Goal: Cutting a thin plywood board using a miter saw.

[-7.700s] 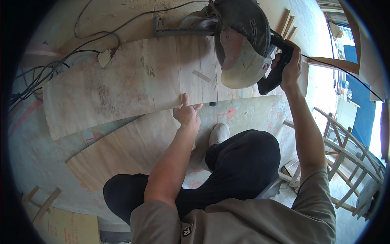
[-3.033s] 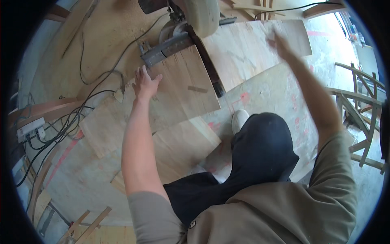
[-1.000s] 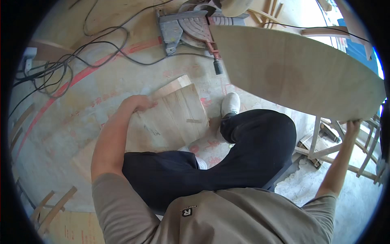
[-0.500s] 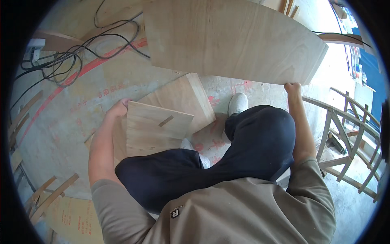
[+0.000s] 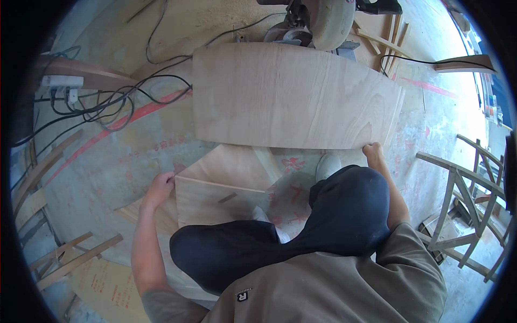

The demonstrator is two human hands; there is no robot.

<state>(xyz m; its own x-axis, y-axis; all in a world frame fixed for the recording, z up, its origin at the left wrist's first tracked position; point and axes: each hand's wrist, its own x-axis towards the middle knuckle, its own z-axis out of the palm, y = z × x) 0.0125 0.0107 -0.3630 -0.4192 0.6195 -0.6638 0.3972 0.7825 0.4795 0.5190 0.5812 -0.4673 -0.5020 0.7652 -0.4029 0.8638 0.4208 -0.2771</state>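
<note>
Large plywood sheet [image 5: 293, 97] at 12 o'clock, long curved edge toward person, lower right corner pinched by right hand [image 5: 373, 152], fingers closed on edge. Small plywood piece [image 5: 218, 202] at centre, above dark trousers, left hand [image 5: 159, 188] clasping its left edge. Saw [image 5: 318, 19] just beyond sheet, 12 o'clock. Tangled black cables [image 5: 107, 102] at 10 o'clock, white power strip [image 5: 62, 82] beside. Red stripe [image 5: 124, 121] on floor covering, red printed marks near shoe. Wooden frames [image 5: 463, 188] at 3 o'clock; wooden strips [image 5: 70, 261] at 8 o'clock.
</note>
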